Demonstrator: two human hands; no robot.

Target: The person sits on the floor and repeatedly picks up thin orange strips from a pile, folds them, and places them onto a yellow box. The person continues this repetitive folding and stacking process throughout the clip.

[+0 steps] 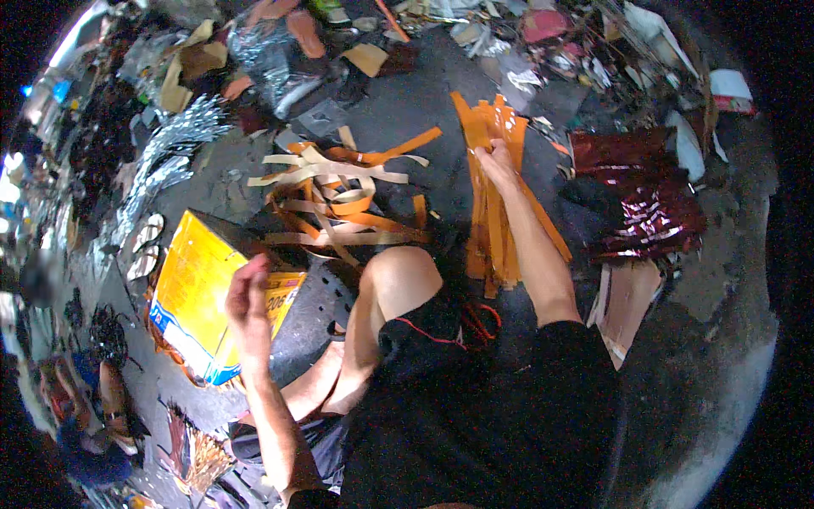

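My right hand (pixel 498 159) reaches forward over a long bundle of flat orange strips (pixel 500 229) on the dark floor. Its fingers are closed at the bundle's upper part, seemingly gripping some strips. My left hand (pixel 248 297) is raised in front of a yellow box (pixel 191 288) with blue and white lower edges. The left fingers point upward, loosely bent, and nothing shows in them. Between the hands, beyond my bent knee, lies a loose tangle of orange and cream strips (pixel 339 199).
Shiny dark-red sheets (pixel 640 199) lie to the right, above a pale flat piece (pixel 626 301). Silver fringe (pixel 174 153) is at the left; mixed scraps (pixel 551 42) cover the far floor. Sandals (pixel 146 246) lie beside the box. Another person's legs (pixel 114 399) show lower left.
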